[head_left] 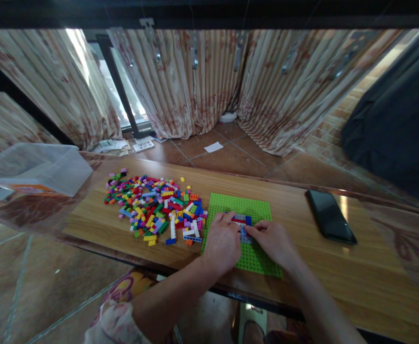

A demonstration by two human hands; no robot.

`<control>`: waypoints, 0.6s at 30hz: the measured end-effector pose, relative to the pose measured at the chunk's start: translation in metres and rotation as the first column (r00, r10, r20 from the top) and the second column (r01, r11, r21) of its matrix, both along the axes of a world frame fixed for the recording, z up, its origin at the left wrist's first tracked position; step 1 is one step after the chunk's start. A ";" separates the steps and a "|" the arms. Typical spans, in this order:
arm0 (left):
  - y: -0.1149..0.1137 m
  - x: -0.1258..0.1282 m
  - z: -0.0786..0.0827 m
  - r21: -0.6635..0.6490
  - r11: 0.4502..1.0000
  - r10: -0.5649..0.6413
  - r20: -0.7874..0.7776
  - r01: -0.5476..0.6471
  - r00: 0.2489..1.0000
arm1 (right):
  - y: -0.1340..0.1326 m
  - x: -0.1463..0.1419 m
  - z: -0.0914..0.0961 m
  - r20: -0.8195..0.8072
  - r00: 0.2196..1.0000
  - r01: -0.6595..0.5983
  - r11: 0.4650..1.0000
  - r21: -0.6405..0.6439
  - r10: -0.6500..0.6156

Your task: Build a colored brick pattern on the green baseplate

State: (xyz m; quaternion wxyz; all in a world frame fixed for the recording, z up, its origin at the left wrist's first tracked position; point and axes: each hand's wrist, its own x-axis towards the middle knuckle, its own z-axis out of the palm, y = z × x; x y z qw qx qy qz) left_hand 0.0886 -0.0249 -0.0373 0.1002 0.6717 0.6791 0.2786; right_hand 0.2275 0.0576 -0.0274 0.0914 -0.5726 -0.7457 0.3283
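Note:
A green studded baseplate (259, 263) lies on the wooden board, with a low brick build (246, 239) of grey, light blue, red and dark blue toy bricks near its middle. My left hand (224, 241) curls its fingers over the left side of this build, touching it and covering part of it. From the right, my right hand (274, 240) has thumb and fingers pressed together at the build's right side. Whatever sits between those fingertips is too small and covered to make out. Left of the baseplate spreads a pile of loose toy bricks (159, 205) in many colours.
A black phone (331, 217) lies on the wooden board (302, 267) to the right. At the far left stands a clear plastic box (62, 167) with an orange label. Beyond the board are papers (214, 147) on the tiled floor and long curtains (181, 91).

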 end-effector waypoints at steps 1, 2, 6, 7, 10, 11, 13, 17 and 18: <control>0.000 0.000 0.000 0.000 1.000 -0.001 0.001 0.001 1.000 | 0.001 0.000 -0.001 -0.011 1.000 0.002 1.000 -0.007 -0.002; -0.001 -0.001 0.000 0.000 1.000 -0.003 0.003 0.003 1.000 | 0.002 0.000 -0.002 -0.020 1.000 0.004 1.000 -0.014 -0.004; -0.003 -0.002 0.001 -0.002 1.000 -0.024 -0.004 0.024 1.000 | 0.004 0.000 -0.007 -0.047 0.999 0.002 1.000 -0.028 -0.003; -0.004 -0.002 0.001 -0.005 0.999 -0.036 -0.015 0.036 0.999 | 0.005 0.000 -0.008 -0.057 0.998 -0.001 1.000 -0.026 0.000; -0.006 -0.001 0.002 -0.027 0.997 -0.078 -0.071 0.076 0.994 | 0.006 0.000 -0.010 -0.079 0.997 -0.008 1.000 -0.021 0.007; -0.007 0.000 0.002 -0.037 0.996 -0.085 -0.096 0.082 0.992 | 0.006 0.000 -0.010 -0.079 0.997 -0.009 1.000 -0.022 0.007; -0.009 0.002 0.004 -0.054 0.995 -0.090 -0.152 0.082 0.984 | 0.007 -0.001 -0.010 -0.066 0.998 -0.010 1.000 -0.022 0.008; -0.012 0.009 0.010 -0.093 0.993 -0.098 -0.244 0.078 0.965 | 0.006 -0.003 -0.008 -0.037 0.999 0.009 1.000 -0.002 -0.009; -0.012 0.011 0.011 -0.102 0.992 -0.101 -0.257 0.077 0.961 | 0.006 -0.004 -0.008 -0.040 0.999 0.012 1.000 0.002 -0.012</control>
